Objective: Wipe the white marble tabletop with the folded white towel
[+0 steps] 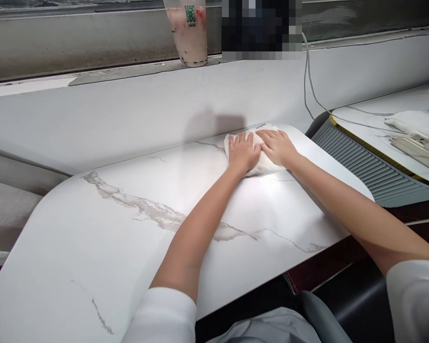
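A white fluffy cloth [266,164] lies on the white marble-patterned tabletop [103,247], close to its back edge. My left hand [243,153] is pressed on the cloth's left part, palm down with the fingers spread. On the right part rests my right hand [278,146], its fingers stretched out flat over the fabric. The two hands lie side by side, thumbs close together. Both palms hide much of the cloth, and its far edge shows just beyond the fingers.
A plastic cup with a pink drink [189,35] stands on the ledge behind the table. Beside it is a pixelated dark area. White cables [309,76] hang down at the right. A grey ribbed surface [368,157] adjoins another marble-patterned table [372,124] holding a white cloth-like item [420,124].
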The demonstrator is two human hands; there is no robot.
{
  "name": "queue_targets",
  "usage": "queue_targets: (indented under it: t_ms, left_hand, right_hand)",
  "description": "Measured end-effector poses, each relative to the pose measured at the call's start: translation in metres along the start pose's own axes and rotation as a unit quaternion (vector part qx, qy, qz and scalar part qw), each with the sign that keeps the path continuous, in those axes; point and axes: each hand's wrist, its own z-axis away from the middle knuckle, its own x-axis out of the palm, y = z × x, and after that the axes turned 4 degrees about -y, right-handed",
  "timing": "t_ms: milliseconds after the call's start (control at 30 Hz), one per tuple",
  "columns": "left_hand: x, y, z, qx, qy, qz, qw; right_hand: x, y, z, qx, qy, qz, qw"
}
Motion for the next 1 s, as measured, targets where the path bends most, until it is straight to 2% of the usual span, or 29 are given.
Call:
queue_targets:
  t_ms: [100,233,400,533,600,700,1000]
  left_hand:
    - [-0.003,-0.020,-0.016,-0.001,0.014,-0.003,1.000]
    - [-0.005,-0.036,-0.026,-0.004,0.024,-0.008,1.000]
    - [-0.004,-0.037,-0.027,-0.008,0.029,-0.009,1.000]
    - [-0.006,-0.032,-0.016,-0.014,0.026,-0.010,1.000]
    - [-0.007,-0.027,0.000,-0.020,0.021,-0.017,0.999]
    - [-0.009,-0.016,0.035,-0.031,0.014,-0.030,0.999]
    - [-0.010,0.015,0.172,0.005,0.005,-0.027,1.000]
  right_hand:
    - [0.006,-0.005,-0.026,-0.013,0.008,-0.018,1.000]
    - [0.013,-0.008,-0.042,-0.015,0.025,-0.049,0.998]
    - [0.014,-0.009,-0.042,-0.007,0.018,-0.048,0.999]
    - [0.011,-0.014,-0.029,-0.003,0.008,-0.039,0.999]
    - [0.009,-0.020,-0.017,-0.009,0.003,-0.037,0.999]
    - [0.003,-0.033,0.014,-0.017,-0.011,-0.018,1.000]
    - [-0.016,-0.089,0.147,-0.055,0.013,0.036,0.998]
